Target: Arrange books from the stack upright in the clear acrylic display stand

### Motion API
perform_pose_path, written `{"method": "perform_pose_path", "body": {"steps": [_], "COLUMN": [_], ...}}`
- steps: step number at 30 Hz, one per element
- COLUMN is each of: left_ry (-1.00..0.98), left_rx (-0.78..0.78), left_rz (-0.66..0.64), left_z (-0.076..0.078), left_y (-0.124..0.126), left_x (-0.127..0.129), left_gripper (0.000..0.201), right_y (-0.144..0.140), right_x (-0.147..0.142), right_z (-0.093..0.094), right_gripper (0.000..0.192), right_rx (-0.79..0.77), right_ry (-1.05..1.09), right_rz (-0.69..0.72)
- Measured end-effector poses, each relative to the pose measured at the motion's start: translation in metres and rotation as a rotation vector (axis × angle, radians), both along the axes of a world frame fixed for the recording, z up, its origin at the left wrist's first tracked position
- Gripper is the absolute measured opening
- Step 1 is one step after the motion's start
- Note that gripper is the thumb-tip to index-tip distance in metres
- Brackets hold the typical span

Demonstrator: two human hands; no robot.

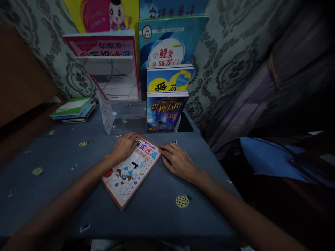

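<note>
A thin orange-bordered children's book [134,169] lies slantwise on the cloth-covered table, its cover showing coloured Chinese lettering and a cartoon figure in blue. My left hand [125,147] is closed over the book's upper left edge, fingers close together and the thumb out of sight. At the right corner, the fingertips of my right hand [179,161] pinch the book's edge. Just beyond the hands stands a clear acrylic book rack [125,115]. Its right column holds a dark blue book [166,113] in front, and a white-and-pink book [115,78] stands on the left.
Behind the front books are a yellow-and-blue book [170,79], a teal book [193,36] and a large yellow book [74,15]. A short stack of books [74,108] lies at the back left. A dark flat object [185,123] sits beside the rack. Purple curtain [240,87] hangs at right.
</note>
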State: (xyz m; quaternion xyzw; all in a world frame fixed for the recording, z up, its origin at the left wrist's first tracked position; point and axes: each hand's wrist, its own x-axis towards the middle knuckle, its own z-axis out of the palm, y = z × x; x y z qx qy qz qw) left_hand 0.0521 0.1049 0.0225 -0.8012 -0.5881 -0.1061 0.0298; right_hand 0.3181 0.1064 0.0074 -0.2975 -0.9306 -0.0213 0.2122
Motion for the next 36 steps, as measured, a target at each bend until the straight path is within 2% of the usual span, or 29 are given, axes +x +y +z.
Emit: {"method": "perform_pose_path", "body": {"steps": [4,12,18,25,29,36], "left_ry": [-0.06,-0.074,-0.084,-0.135,-0.147,-0.097], "left_rx": [0.071,0.038,0.001,-0.019,-0.03,-0.009], "left_rz": [-0.008,-0.14,-0.261,-0.458,-0.481,-0.471], "left_z": [-0.013,-0.011,-0.01,-0.011,-0.011,-0.015], "left_y": [0.007,0.006,0.001,-0.009,-0.011,-0.01], "left_x": [-0.001,0.002,0.016,0.038,0.042,0.04], "left_gripper": [0.037,0.041,0.042,0.041,0.041,0.041], "right_y": [-0.006,-0.009,-0.01,-0.009,-0.012,-0.035], "right_x": [-0.005,-0.006,-0.006,-0.004,-0.005,-0.021], "right_z": [0.003,0.005,0.004,0.006,0.002,-0.007], "right_gripper": [0.023,0.021,0.02,0.019,0.019,0.021], "right_rx": [0.024,0.012,0.023,0.012,-0.014,-0.037], "right_ry": [-0.007,-0.059,-0.078,-0.099,-0.064,0.066], "right_rz": [-0.023,-0.042,-0.056,-0.066,-0.058,-0.065]}}
